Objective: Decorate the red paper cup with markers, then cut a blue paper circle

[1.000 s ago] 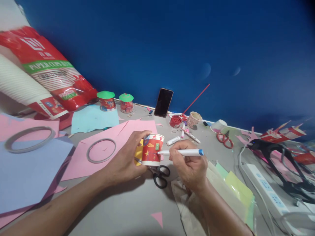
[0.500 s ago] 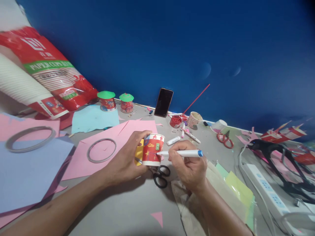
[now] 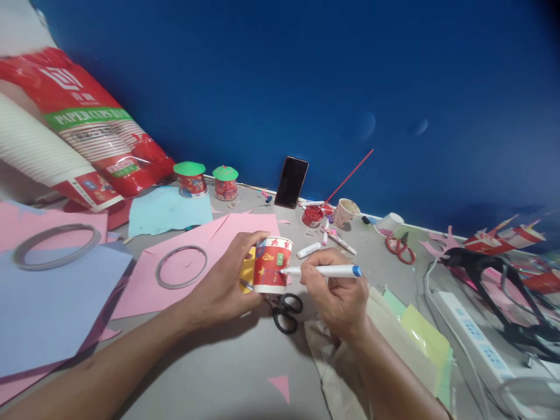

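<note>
My left hand [image 3: 227, 280] grips a red printed paper cup [image 3: 271, 265], thumb below and fingers above, with the cup's side facing me. Pinched in my right hand [image 3: 336, 294] is a white marker [image 3: 326, 271] with a blue end; its tip meets the cup's side. Thin dark lines show on the red surface near the tip. Just below the cup lie black-handled scissors [image 3: 286, 315], their blades partly hidden behind my left hand. Something yellow [image 3: 247, 269] shows between my left palm and the cup.
Pink paper [image 3: 144, 274] with a grey ring [image 3: 181, 267] lies left. Two green-topped cups [image 3: 191, 181] and a phone [image 3: 291, 182] stand by the blue wall. Loose markers [image 3: 308, 250] lie behind the cup. Red scissors [image 3: 400, 248] and a power strip [image 3: 472, 335] are right.
The marker tip has shifted very slightly to the right on the cup's side, and a little more dark line shows there. Both hands keep their hold.
</note>
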A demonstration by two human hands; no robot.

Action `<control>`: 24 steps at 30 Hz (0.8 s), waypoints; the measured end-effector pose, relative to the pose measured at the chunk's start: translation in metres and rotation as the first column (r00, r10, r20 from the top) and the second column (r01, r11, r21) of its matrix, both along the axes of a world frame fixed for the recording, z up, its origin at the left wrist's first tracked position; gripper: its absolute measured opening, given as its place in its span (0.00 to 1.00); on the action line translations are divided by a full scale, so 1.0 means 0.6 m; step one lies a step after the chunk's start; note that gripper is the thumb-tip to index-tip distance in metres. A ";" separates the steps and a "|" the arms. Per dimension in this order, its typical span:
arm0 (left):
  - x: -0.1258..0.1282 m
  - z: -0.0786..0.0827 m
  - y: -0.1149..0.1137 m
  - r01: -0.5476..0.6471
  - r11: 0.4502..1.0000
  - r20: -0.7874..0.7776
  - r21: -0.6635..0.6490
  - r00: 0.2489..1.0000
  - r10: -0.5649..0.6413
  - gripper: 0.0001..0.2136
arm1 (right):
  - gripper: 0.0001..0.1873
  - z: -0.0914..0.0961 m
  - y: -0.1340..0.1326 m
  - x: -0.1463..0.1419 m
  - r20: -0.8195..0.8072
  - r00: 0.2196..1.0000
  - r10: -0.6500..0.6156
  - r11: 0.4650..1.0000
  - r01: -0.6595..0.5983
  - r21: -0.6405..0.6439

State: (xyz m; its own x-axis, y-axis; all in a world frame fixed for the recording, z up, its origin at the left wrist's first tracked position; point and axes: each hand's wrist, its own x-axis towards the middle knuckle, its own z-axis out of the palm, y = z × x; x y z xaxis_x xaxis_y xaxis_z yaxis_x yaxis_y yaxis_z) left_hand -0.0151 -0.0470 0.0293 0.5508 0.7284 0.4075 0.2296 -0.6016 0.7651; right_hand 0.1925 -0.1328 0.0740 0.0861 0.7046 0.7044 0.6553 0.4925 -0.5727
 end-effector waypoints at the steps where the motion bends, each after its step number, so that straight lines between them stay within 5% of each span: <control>1: 0.000 -0.001 0.000 0.002 1.000 0.000 0.005 1.000 -0.002 0.37 | 0.11 0.001 0.000 0.000 0.004 1.000 0.002 1.000 -0.002 -0.001; 24: -0.002 -0.003 0.004 -0.018 1.000 0.012 0.012 1.000 0.018 0.37 | 0.12 0.005 -0.004 -0.001 0.047 0.997 0.062 0.998 -0.061 -0.018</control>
